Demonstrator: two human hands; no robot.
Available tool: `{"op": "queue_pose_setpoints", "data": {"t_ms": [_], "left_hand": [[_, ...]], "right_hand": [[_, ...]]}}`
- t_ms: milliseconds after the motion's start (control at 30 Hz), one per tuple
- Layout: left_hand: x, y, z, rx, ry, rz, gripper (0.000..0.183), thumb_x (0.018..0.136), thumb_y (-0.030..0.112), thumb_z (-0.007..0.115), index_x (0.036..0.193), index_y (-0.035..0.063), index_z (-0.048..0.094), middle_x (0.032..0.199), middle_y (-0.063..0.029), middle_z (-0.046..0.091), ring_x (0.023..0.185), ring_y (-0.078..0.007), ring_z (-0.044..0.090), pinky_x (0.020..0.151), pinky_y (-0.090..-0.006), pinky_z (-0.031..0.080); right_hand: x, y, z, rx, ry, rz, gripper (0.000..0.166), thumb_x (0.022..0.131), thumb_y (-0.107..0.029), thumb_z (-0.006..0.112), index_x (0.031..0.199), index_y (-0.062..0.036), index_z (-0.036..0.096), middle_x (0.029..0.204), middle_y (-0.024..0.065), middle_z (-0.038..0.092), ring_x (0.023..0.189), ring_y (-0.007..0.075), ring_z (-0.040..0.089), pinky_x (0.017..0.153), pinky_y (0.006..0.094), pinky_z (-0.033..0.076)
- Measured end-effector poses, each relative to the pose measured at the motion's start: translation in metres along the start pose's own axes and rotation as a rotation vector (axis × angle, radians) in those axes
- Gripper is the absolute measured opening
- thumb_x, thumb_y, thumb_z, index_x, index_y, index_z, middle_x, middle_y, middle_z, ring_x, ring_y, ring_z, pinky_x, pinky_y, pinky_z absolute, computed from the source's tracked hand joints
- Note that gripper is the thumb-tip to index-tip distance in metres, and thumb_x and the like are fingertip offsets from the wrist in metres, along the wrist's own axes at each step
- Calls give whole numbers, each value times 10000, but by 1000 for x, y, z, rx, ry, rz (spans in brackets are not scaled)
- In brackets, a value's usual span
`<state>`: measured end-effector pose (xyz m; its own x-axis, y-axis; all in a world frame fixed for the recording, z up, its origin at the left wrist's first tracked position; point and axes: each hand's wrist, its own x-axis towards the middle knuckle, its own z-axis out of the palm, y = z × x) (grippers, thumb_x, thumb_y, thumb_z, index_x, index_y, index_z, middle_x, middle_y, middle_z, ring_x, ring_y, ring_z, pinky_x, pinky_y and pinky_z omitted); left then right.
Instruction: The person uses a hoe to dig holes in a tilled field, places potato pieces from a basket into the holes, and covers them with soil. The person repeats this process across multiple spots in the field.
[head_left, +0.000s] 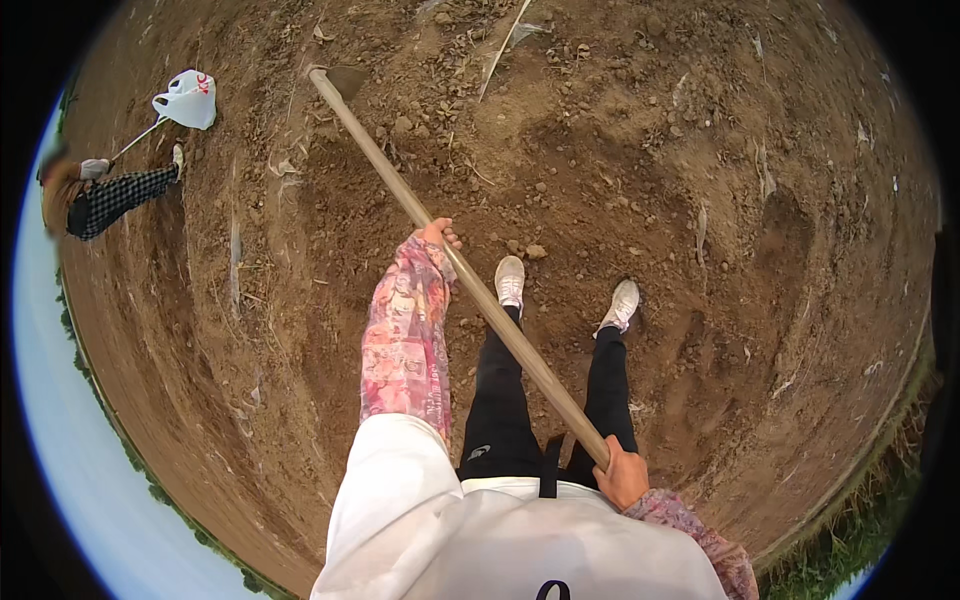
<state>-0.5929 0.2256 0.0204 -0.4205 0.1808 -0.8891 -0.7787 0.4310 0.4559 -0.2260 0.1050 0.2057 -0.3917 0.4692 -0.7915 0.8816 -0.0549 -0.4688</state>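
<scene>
A hoe with a long wooden handle (517, 337) slants across the view, from my right hip up to the upper left. My left hand (441, 233) is closed around the handle near its middle. The handle's butt end is gripped by my right hand (624, 474), close to my waist. At the far end the metal hoe blade (346, 81) rests on or just above the brown soil (480, 157); which of the two I cannot tell. Both my feet, in light shoes, stand on loose, clumpy earth below the handle.
At the left, another person (112, 199) in checked trousers holds a stick, with a white plastic bag (190, 101) at its end. Strips of plastic film (235, 255) and dry stalks lie in the soil. Green plants (855, 551) edge the field at lower right.
</scene>
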Motion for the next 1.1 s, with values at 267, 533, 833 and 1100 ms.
{"op": "queue_pose_setpoints", "data": {"t_ms": [267,533,833,1100], "left_hand": [[-170,-256,1,-259,-20,-402,116,697,81,524,645,44,428,509,-32,399,415,-147,404,412,-277,370],[-127,-213,-44,-9,-1,-235,151,688,129,525,589,35,461,504,-51,447,417,-172,451,413,-302,396],[-24,101,-22,-50,-46,372,120,693,76,570,666,47,457,502,1,420,413,-93,395,387,-234,374],[4,-123,-23,26,-13,-45,78,701,36,473,709,-16,415,517,-40,392,419,-125,406,368,-255,369]], "right_hand": [[-202,172,-44,-401,-319,494,335,617,-244,602,863,-79,444,561,139,540,551,295,547,517,381,429],[-149,181,38,-205,-141,391,318,597,-224,609,853,-84,484,600,179,537,608,336,543,544,407,426],[96,-53,21,43,34,-110,321,627,-152,601,880,-95,411,574,163,528,599,341,535,552,422,421],[11,48,38,62,-239,267,485,604,-143,627,1024,-70,397,737,213,550,732,366,530,659,408,426]]}}
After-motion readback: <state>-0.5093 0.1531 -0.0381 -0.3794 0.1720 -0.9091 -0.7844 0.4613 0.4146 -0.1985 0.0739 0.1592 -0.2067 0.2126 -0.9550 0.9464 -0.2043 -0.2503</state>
